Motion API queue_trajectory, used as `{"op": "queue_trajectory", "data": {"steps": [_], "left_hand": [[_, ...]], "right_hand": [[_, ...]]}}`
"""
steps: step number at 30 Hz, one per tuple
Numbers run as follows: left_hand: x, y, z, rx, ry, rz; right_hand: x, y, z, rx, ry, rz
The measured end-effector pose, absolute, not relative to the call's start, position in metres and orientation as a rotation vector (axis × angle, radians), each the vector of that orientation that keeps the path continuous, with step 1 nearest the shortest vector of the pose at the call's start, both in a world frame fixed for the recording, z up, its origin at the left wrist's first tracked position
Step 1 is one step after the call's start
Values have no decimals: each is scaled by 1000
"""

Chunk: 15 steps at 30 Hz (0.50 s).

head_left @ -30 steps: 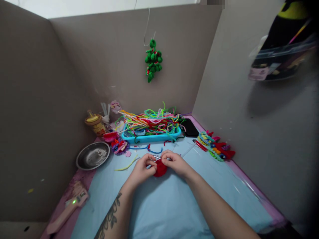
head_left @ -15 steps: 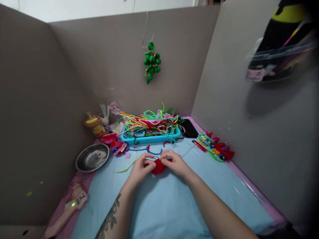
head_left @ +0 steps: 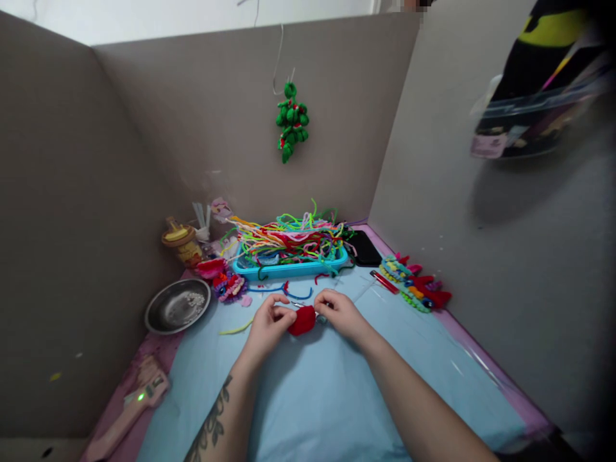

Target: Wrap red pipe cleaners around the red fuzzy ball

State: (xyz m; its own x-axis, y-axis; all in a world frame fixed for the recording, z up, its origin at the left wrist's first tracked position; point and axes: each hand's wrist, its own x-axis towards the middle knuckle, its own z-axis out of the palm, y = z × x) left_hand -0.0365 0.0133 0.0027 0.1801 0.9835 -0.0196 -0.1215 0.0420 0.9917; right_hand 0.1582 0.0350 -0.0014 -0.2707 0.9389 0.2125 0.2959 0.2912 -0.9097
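My left hand (head_left: 270, 324) pinches a rounded red fuzzy piece (head_left: 302, 321) between thumb and fingers, just above the blue table cover. Close by on the other side, my right hand (head_left: 339, 313) is closed round what looks like small scissors (head_left: 321, 318). Their thin silver tip points left above the red piece, and most of the handle is hidden by my fingers. A blue pipe-cleaner stem (head_left: 264, 289) lies just beyond my hands. The yellow pipe cleaner (head_left: 235, 331) rests to the left of my left hand.
A blue tray (head_left: 289, 272) piled with colourful pipe cleaners stands at the back. To the left are a metal bowl (head_left: 161, 314) and a pink glue gun (head_left: 129, 414). A phone (head_left: 364, 249), a red cutter (head_left: 385, 282) and fuzzy craft pieces (head_left: 414, 285) lie right. Grey partitions surround the table.
My hands have moved slightly apart. The red piece has shifted a little left with my left hand, and more of the scissors shows beneath my right hand.
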Motion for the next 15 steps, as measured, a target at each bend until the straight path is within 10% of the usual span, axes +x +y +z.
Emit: {"op": "queue_trajectory", "data": {"steps": [15], "left_hand": [[-38, 13, 4, 1252, 1021, 1039]], "right_hand": [[150, 26, -4, -961, -1674, 1244]]}}
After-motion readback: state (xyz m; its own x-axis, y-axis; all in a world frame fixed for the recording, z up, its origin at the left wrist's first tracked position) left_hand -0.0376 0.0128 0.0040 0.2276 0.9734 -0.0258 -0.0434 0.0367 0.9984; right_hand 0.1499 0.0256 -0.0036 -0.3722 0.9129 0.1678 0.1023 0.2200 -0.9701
